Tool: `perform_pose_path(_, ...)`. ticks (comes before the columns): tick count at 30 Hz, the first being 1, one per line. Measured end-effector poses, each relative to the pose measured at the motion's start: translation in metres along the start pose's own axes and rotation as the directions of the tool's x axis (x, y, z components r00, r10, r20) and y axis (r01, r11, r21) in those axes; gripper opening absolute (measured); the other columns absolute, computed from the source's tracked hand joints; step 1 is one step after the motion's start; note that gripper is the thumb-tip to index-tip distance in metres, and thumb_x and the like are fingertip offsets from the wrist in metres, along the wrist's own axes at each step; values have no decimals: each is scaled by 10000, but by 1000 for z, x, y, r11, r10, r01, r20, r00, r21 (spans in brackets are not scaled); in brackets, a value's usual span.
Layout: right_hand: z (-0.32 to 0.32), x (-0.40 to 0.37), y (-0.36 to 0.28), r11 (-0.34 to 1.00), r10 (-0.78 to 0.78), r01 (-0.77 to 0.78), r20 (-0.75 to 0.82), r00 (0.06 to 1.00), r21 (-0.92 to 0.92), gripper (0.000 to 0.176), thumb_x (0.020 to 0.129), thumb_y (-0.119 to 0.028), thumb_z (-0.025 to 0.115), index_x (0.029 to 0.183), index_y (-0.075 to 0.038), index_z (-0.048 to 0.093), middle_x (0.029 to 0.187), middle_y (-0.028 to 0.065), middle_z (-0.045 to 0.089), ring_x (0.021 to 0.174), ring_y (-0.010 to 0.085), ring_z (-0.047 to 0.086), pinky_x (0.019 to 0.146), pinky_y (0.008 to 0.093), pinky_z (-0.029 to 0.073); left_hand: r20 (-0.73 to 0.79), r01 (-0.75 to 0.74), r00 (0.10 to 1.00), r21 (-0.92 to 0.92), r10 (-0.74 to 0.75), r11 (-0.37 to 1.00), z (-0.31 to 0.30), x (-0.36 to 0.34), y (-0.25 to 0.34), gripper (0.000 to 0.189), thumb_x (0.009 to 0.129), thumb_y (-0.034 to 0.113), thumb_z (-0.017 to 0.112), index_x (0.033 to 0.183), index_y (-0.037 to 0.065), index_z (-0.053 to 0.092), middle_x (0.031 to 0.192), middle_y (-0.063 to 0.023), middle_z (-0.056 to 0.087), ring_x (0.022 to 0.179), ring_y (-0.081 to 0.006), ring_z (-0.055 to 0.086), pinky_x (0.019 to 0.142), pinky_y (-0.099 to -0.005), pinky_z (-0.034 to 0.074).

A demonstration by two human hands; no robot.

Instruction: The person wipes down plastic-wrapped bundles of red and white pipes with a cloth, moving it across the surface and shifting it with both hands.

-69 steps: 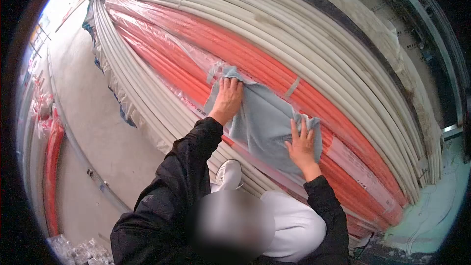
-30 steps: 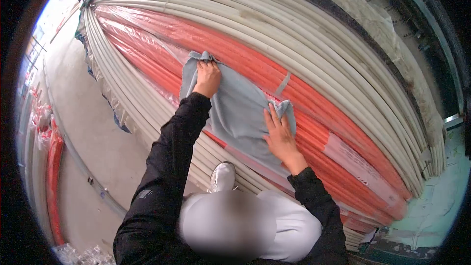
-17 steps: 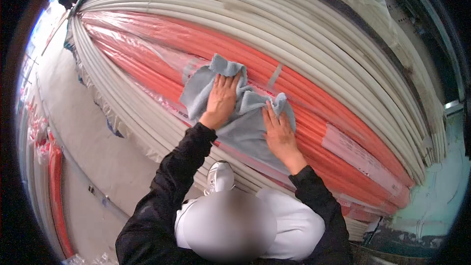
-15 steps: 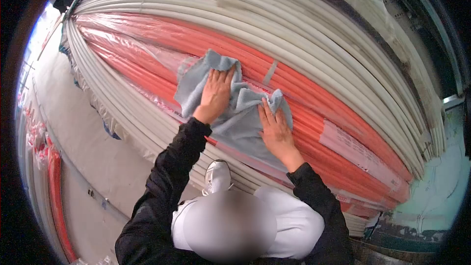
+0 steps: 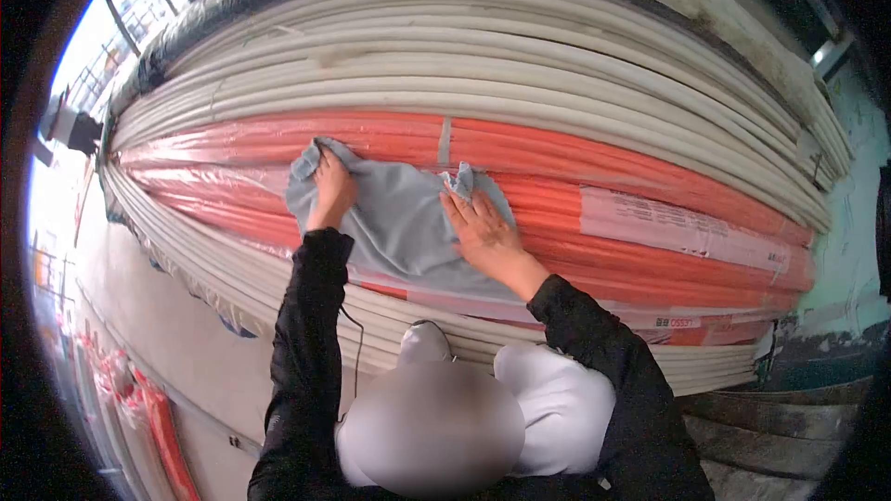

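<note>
A grey cloth lies spread over a bundle of long red pipes wrapped in clear plastic. My left hand is closed on the cloth's upper left corner, which is bunched at the fingers. At the right side of the cloth, my right hand rests palm down with its fingers fairly straight. A crumpled bit of the cloth's edge sticks up at those fingertips, held there. Between the two hands the cloth looks fairly smooth. My right thumb is hidden.
Long off-white pipes lie behind the red ones, with more in front near my shoe. A pale printed label shows on the plastic. More wrapped red pipes lie on the floor at lower left. A pale green wall stands at right.
My view has turned, so the pipes run more level. My left hand has gone from lying flat on the cloth to closing on its corner. The cloth is less wrinkled between my hands.
</note>
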State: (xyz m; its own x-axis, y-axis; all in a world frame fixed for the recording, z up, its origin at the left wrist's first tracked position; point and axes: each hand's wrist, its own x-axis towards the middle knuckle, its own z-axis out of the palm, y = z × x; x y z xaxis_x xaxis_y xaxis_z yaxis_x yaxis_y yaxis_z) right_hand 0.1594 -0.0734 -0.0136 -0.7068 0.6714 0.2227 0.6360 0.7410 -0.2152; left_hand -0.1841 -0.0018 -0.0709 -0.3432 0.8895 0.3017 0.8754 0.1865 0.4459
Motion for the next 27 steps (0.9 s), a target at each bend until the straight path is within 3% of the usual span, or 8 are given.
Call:
perform_pose_path(4, -5, -12, 12, 997, 29, -28, -15, 999, 65, 871, 830, -230, 752, 1528, 39, 307, 1621, 178, 251, 1455, 436, 285, 1206, 485, 283, 42, -175, 982, -156, 184, 972, -6, -48, 89, 839, 772, -47, 573, 1484, -205, 157, 1458, -428, 328, 1372, -557, 321, 1170, -540, 270)
perform_pose_path(7, -14, -27, 29, 999, 41, -42, -134, 990, -2, 847, 851, -236, 731, 1515, 73, 304, 1633, 190, 218, 1495, 426, 217, 1225, 495, 239, -53, -490, 867, -267, 495, 830, 4, -84, 144, 761, 785, -74, 527, 1489, -150, 250, 1473, -377, 356, 1417, -524, 296, 1201, -521, 244)
perform_pose_path(10, -26, -37, 50, 985, 113, -142, -263, 958, -93, 835, 873, -210, 704, 1523, 90, 274, 1648, 189, 178, 1515, 442, 148, 1238, 513, 193, 70, -571, 794, -256, 604, 780, 0, -92, 194, 735, 783, -94, 511, 1485, -119, 295, 1485, -335, 372, 1418, -492, 319, 1204, -515, 255)
perform_pose_path(13, -36, -42, 66, 918, 327, -390, -423, 845, -70, 688, 925, -78, 508, 1534, 96, 242, 1632, 225, 209, 1490, 460, 204, 1231, 538, 188, 137, -682, 705, -134, 695, 719, 0, -75, 219, 674, 844, -11, 518, 1491, -57, 335, 1444, -271, 457, 1366, -438, 407, 1187, -494, 296)
perform_pose_path(15, -36, -37, 76, 883, 425, -469, -385, 819, -23, 683, 921, -62, 472, 1537, 103, 226, 1628, 238, 211, 1489, 474, 195, 1232, 543, 179, 157, -741, 658, -41, 737, 670, -2, -65, 223, 627, 892, 85, 517, 1487, -33, 360, 1425, -244, 495, 1353, -413, 437, 1183, -483, 307)
perform_pose_path(19, -22, -16, 78, 900, 403, -435, -358, 842, -10, 679, 914, -72, 471, 1532, 103, 248, 1606, 264, 249, 1474, 499, 207, 1240, 526, 170, 91, -748, 664, 88, 742, 658, -2, -60, 218, 578, 906, 121, 516, 1452, -43, 421, 1372, -201, 546, 1319, -358, 474, 1195, -477, 288)
perform_pose_path(23, -30, 2, 70, 961, 264, -276, -294, 919, 0, 625, 909, -58, 469, 1499, 94, 329, 1552, 268, 342, 1445, 491, 280, 1226, 495, 241, 183, -666, 746, 203, 640, 718, -7, -58, 202, 600, 912, 143, 531, 1464, -49, 396, 1406, -189, 514, 1275, -357, 476, 1204, -507, 255)
perform_pose_path(27, -34, 5, 73, 975, 208, -221, -252, 945, -27, 625, 896, -13, 458, 1509, 32, 350, 1584, 194, 332, 1446, 443, 321, 1205, 466, 302, -41, -509, 834, 327, 550, 796, 4, -58, 175, 686, 898, 187, 567, 1492, -65, 334, 1440, -206, 468, 1284, -409, 446, 1200, -531, 243)
